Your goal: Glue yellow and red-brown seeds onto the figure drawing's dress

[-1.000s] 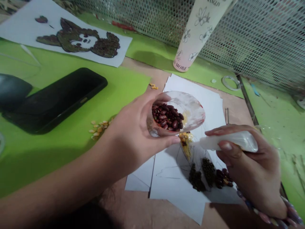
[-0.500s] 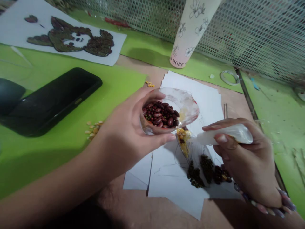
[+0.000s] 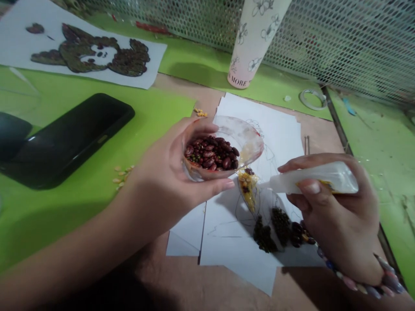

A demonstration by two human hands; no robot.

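Note:
My left hand (image 3: 162,181) is wrapped round a clear plastic cup (image 3: 249,136) tilted on its side, with dark red beans (image 3: 212,155) lying in it. My right hand (image 3: 333,216) grips a white glue bottle (image 3: 320,179), its nozzle pointing left at a patch of yellow grains (image 3: 248,194) stuck on a white sheet with a pencil drawing (image 3: 279,129). Patches of dark seeds (image 3: 275,229) are glued lower on the same sheet, just left of my right hand.
A black phone (image 3: 68,140) lies on green paper (image 3: 48,207) at the left. A finished seed picture (image 3: 94,54) lies at the far left. A flowered pink tube (image 3: 256,39) stands before a mesh screen (image 3: 340,43). Loose yellow grains (image 3: 121,177) lie nearby.
The cup in my left hand has drifted slightly left and down. My right hand has turned the glue bottle a little, its nozzle still at the yellow patch.

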